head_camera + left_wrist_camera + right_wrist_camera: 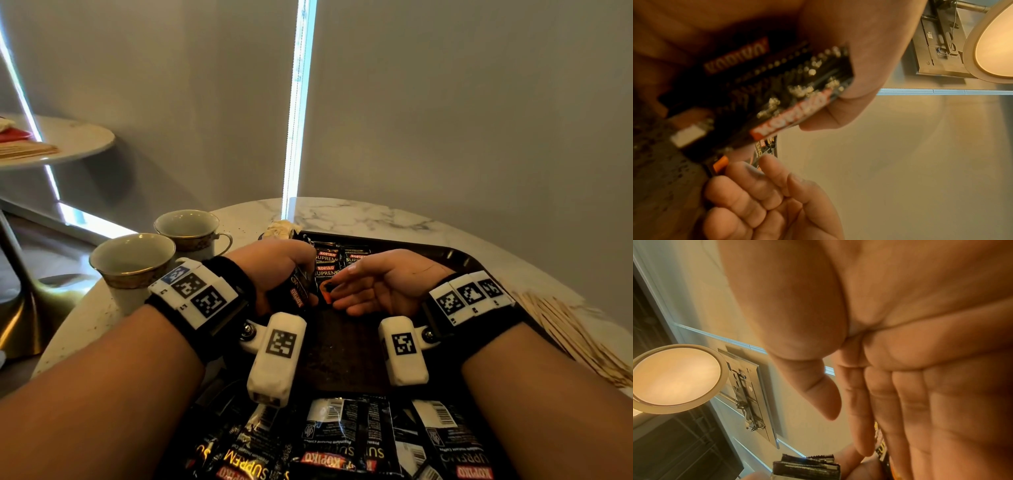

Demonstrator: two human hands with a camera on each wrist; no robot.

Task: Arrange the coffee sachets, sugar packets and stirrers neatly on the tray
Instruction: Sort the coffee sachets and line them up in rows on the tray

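Marble table [359, 214]; sachets [297, 291] upright in left-hand [274, 263] grip.

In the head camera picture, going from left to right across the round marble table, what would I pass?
Nearer cup → farther cup → left hand gripping coffee sachets → open right hand over the dark tray → wooden stirrers off the tray's right edge.

"KOPIKO" and "SUPREMO" on the flat coffee sachets [328, 265] at the tray's far end; "KOPIKO" again, inverted, on the near sachet pile [346, 442] and the held sachets [297, 291].
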